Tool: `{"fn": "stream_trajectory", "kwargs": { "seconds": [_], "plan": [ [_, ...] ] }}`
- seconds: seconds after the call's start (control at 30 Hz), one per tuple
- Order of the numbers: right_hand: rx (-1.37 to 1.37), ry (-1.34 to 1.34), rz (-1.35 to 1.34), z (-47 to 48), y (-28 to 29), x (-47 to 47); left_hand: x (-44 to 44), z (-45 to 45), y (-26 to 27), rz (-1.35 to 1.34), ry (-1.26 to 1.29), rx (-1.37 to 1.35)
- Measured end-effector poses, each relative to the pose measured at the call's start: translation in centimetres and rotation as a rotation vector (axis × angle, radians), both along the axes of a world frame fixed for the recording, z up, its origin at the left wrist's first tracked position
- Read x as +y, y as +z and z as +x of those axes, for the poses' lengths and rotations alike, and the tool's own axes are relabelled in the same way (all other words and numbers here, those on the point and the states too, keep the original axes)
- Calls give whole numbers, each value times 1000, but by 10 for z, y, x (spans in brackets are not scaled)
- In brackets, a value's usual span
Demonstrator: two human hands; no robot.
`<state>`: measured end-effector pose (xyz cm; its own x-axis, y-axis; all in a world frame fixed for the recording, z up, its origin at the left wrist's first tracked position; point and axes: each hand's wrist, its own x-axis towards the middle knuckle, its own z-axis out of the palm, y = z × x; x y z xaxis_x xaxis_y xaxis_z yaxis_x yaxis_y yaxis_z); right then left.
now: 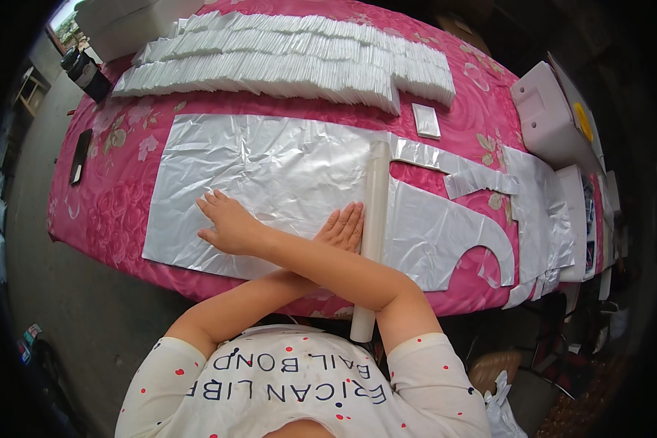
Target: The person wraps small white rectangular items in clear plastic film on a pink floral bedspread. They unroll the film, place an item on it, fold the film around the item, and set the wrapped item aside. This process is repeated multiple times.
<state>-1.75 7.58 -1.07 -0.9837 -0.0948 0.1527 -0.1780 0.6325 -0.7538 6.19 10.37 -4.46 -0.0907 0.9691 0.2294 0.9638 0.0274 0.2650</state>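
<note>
A thin white plastic sheet [263,159], shaped like a disposable apron, lies creased over the table. Its right part [432,230] has a curved cut-out, and a strap [421,155] runs off to the right. My forearms are crossed, the right above the left. On the left half of the sheet, my right hand [227,222] rests palm down with fingers spread. My left hand [342,227] lies flat with its fingertips beside a pale translucent tube [376,197]. The tube lies across the sheet, its near end past the table edge by my body. Neither hand grips anything.
Rows of folded white plastic packets [263,71] fill the far side, with one single packet [427,120] nearby. More plastic sheets [539,213] and a white foam box [547,112] are at the right. A dark phone [80,157] and a dark jar [86,74] sit left on the pink floral tablecloth [115,213].
</note>
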Motion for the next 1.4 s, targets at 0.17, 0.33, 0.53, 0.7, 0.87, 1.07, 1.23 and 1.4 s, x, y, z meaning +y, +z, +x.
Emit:
{"fn": "stream_trajectory", "kwargs": {
  "seconds": [0.17,0.33,0.53,0.7,0.87,1.07,1.23,1.4],
  "plan": [
    [190,-131,-133,87,55,62,-1,-24,17,244,13,-497],
    [303,-516,16,178,64,126,39,-66,38,285,242,-1470],
    [107,-513,135,237,37,154,87,-82,47,128,436,-2265],
    [-11,-270,334,234,33,162,82,-85,52,220,549,-2146],
    [10,-124,470,197,29,146,23,-101,64,417,510,-1960],
    [160,243,212,92,35,33,-112,-145,66,570,578,-1684],
    [241,518,-124,76,61,-13,-232,-153,55,728,760,-1532],
    [242,210,148,51,38,40,-307,-123,43,779,920,-1489]
  ]
}}
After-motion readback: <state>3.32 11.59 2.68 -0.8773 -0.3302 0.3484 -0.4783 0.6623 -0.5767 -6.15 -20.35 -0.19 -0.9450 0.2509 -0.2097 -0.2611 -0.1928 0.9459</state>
